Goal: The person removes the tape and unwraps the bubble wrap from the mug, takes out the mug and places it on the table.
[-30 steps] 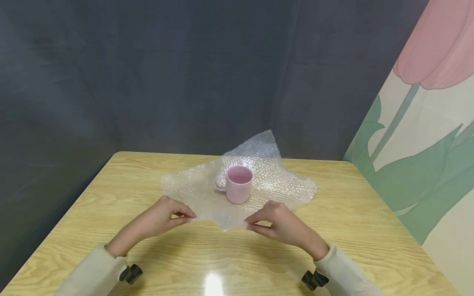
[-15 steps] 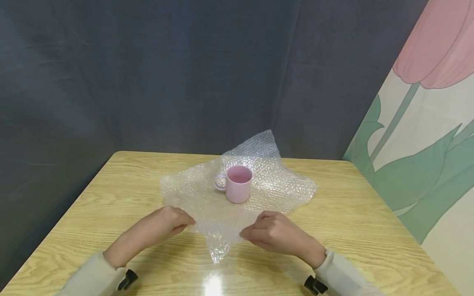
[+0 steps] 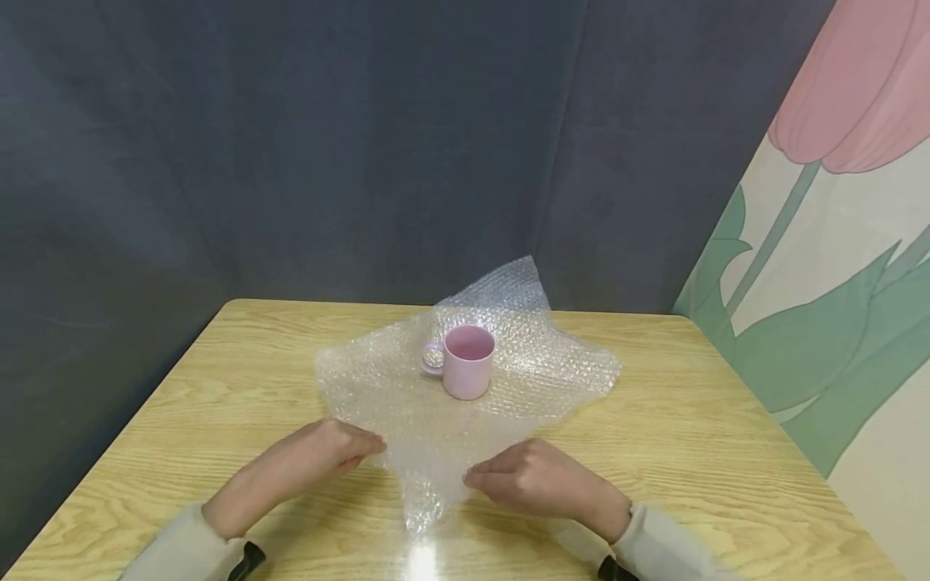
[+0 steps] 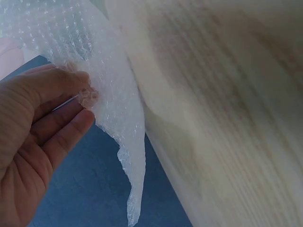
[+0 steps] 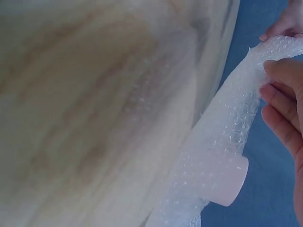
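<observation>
A pink mug [image 3: 468,371] stands upright on a sheet of clear bubble wrap [image 3: 407,395], its handle to the left. My left hand [image 3: 320,456] pinches the sheet's near left edge between thumb and fingers, as the left wrist view shows with the bubble wrap [image 4: 113,80] hanging from the fingertips. On the near right edge, my right hand [image 3: 541,480] pinches the sheet too. A loose corner of the wrap droops toward me between the hands. In the right wrist view the mug [image 5: 222,177] shows partly behind the wrap.
The wood-grain table [image 3: 697,420] extends on both sides of the sheet. A dark curtain [image 3: 363,145] hangs behind its far edge. To the right is a wall [image 3: 835,266] painted with a pink tulip and green leaves.
Both hands have moved toward me, holding the wrap's near edge. The near corner has unfolded forward and now hangs lower in view. The mug has stayed in place.
</observation>
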